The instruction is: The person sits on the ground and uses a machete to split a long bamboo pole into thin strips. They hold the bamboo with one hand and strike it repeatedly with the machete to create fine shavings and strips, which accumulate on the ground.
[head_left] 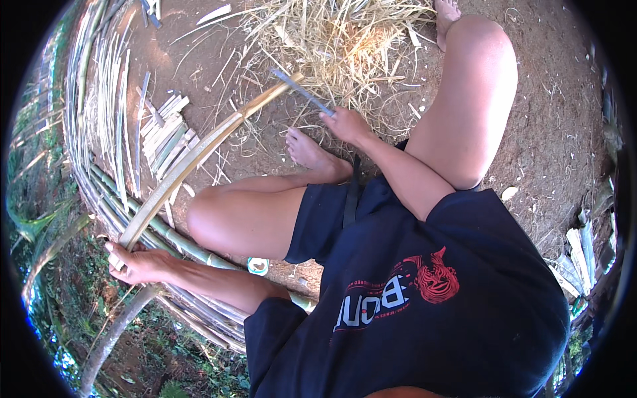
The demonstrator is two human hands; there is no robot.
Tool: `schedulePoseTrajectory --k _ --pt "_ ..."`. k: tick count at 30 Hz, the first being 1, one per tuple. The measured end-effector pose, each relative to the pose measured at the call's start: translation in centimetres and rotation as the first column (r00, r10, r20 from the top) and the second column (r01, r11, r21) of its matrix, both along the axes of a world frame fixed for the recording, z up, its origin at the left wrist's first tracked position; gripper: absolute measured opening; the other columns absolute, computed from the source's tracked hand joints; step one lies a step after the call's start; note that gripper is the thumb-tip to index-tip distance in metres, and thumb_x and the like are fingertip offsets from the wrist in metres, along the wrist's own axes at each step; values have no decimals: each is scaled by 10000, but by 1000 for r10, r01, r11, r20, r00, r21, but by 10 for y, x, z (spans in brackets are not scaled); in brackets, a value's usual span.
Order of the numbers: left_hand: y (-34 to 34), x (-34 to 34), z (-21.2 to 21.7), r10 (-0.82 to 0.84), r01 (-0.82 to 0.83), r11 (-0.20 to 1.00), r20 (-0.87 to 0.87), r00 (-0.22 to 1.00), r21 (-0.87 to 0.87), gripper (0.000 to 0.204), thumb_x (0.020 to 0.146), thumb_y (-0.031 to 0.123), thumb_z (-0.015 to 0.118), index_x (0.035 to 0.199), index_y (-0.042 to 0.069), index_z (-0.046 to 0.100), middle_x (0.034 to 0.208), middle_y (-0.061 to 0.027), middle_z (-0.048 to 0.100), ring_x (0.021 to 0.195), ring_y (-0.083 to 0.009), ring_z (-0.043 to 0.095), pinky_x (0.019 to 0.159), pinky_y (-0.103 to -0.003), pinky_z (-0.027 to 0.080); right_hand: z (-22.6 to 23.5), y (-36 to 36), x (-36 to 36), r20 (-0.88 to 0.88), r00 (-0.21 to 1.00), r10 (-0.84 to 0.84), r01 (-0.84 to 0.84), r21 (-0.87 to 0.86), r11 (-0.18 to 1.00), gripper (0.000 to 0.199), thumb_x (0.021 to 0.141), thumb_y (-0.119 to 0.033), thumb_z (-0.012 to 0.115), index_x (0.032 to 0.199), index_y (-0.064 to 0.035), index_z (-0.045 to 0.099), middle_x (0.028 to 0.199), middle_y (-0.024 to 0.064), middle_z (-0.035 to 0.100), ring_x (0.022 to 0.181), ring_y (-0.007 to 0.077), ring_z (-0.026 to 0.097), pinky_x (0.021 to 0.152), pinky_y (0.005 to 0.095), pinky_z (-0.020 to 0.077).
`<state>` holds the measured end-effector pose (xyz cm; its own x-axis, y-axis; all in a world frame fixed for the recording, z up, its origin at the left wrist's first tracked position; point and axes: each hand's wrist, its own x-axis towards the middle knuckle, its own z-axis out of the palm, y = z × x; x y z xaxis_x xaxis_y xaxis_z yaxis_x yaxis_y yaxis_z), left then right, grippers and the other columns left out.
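My left hand (136,263), at the left, is closed around the near end of a long split bamboo strip (196,154). The strip slants up and to the right, its pale face showing, and looks notched or bent toward the far end. In my right hand (346,125), closed in a grip near the middle, is a knife (304,94) with a long, narrow grey blade. The blade points up and left and crosses the strip's far end. I cannot tell whether the two touch. My fingers hide most of the knife's handle.
A heap of pale shavings (345,43) lies on the dirt ahead. Short split pieces (167,140) are stacked at the left, beside long thin strips (109,86). Bamboo poles (189,247) pass beneath my left forearm. My bare foot (312,151) rests between the hands. Plants grow at far left.
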<state>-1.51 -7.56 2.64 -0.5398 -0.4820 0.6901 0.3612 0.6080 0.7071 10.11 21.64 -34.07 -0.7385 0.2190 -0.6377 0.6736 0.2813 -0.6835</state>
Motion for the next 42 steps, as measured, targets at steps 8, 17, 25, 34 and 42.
schedulePoseTrajectory --k 8,17,25,34,42 --pt "22 -8 -10 -144 140 982 19 989 127 153 926 157 547 805 67 524 695 -42 618 479 -61 382 418 -213 245 68 -16 -15 -309 937 162 -167 13 986 518 904 -559 534 962 -55 636 692 164 654 712 356 659 666 459 523" --pt "0 -13 -20 -84 78 987 40 996 142 91 920 121 522 851 62 522 671 -20 560 508 -68 428 442 -228 304 58 -29 -11 -358 917 174 -172 37 984 522 876 -577 572 907 -60 638 719 158 672 668 349 664 628 456 529" --pt "2 -12 -10 -108 102 990 61 992 101 107 920 62 474 826 23 509 660 -50 551 457 -73 429 389 -223 311 53 -26 -11 -314 937 156 -140 71 988 503 881 -548 583 974 -57 641 775 178 687 731 355 685 683 448 554" --pt "9 -15 -4 -179 175 982 49 983 75 42 908 53 479 882 27 500 675 -51 561 446 -71 423 376 -212 308 44 -19 -7 -323 940 106 -76 104 992 494 886 -528 582 952 -41 638 820 177 697 756 357 687 686 469 547" --pt "27 -22 -1 -114 111 991 31 993 70 123 884 30 466 770 48 508 643 -46 545 443 -78 420 378 -223 295 37 -5 -10 -194 977 90 -68 119 991 534 917 -502 560 1113 -9 625 745 150 688 684 314 682 662 421 549"
